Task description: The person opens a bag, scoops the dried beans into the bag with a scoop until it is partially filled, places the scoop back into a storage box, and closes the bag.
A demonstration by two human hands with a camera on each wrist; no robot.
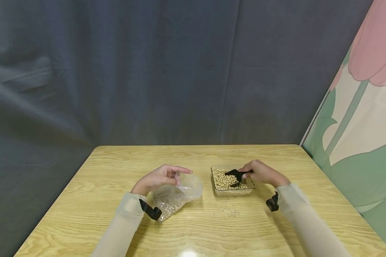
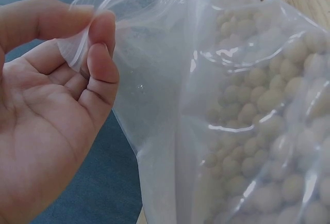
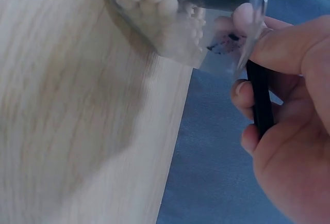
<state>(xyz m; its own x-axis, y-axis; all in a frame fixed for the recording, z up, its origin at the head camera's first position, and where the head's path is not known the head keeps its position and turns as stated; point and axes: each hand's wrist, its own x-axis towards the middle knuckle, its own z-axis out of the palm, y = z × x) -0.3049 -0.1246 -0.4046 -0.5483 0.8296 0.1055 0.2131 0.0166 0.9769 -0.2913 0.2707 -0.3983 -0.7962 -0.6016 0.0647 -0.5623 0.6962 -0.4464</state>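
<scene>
The scoop [image 1: 237,174] is black, the beans [image 1: 220,180] pale yellow, the worktop [image 1: 115,167] yellow with wavy lines, the curtain [image 1: 164,78] dark blue.

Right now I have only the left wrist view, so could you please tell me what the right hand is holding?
Observer: The right hand holds a black scoop by its handle.
Operator: Thank you, and what is the scoop touching?
Observer: The pale beans in the clear box.
Operator: Does that box touch the bag, please?
Observer: No, in the head view the table shows between them.
</scene>
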